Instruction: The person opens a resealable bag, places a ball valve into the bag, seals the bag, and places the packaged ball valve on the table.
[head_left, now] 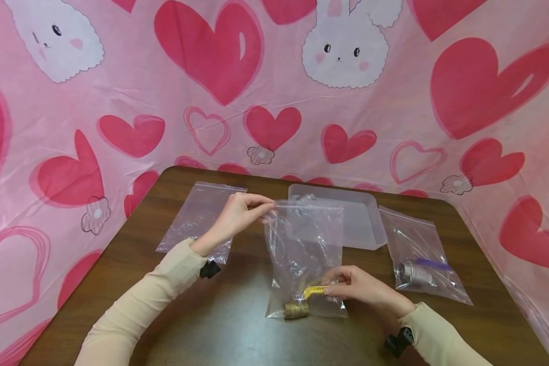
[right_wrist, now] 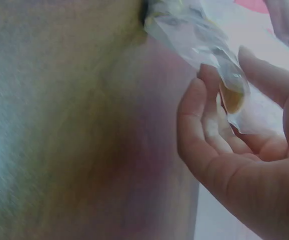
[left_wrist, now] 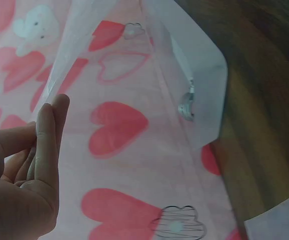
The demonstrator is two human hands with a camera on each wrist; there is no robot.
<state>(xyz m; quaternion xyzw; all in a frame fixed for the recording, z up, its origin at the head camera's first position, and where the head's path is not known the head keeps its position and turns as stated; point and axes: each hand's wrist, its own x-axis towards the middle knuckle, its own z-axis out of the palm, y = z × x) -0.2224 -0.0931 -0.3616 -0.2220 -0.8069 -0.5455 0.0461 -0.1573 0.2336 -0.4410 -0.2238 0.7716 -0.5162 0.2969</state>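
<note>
A clear zip bag [head_left: 308, 239] hangs upright between my two hands, with a brass ball valve [head_left: 296, 309] in its bottom left corner. The valve's yellow lever handle [head_left: 314, 291] slants up to the right inside the plastic. My left hand [head_left: 244, 213] pinches the bag's upper left corner between thumb and fingers, and the left wrist view shows the plastic stretching up from the fingertips [left_wrist: 46, 112]. Lower down, my right hand [head_left: 361, 288] curls its thumb and fingers about the handle's end through the plastic. In the right wrist view the handle's end [right_wrist: 232, 100] lies between them.
Behind the bag stands a translucent plastic tray [head_left: 366, 218] with a clear item at its left end. To the left lies a flat zip bag [head_left: 187, 218]. Another zip bag [head_left: 412, 229] on the right holds a metal fitting [head_left: 414, 273] with a purple handle [head_left: 432, 263].
</note>
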